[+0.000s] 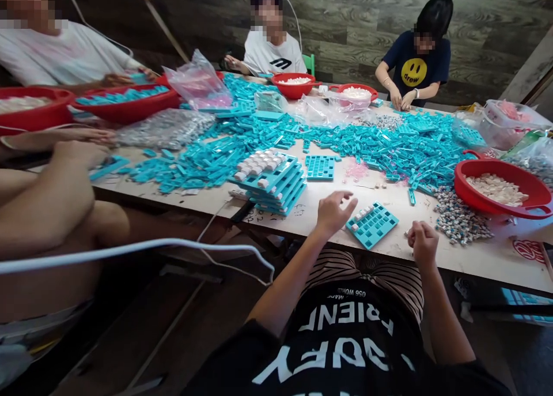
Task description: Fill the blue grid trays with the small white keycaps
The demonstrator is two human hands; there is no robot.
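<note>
A blue keypad frame lies tilted on the table before me, with a row of white keys along its upper left edge. At its left side is my left hand, fingers apart and curved, with nothing visible in them. My right hand is closed just right of the frame, fingertips pinched together; what they hold, if anything, is too small to tell. Left of my left hand rises a stack of blue frames, white keys on its top one. Another blue frame lies flat behind.
Small metallic parts are heaped right of my right hand, beside a red basket of white keys. Blue pieces cover the table's middle. Several people sit around it. A white cable crosses at the left.
</note>
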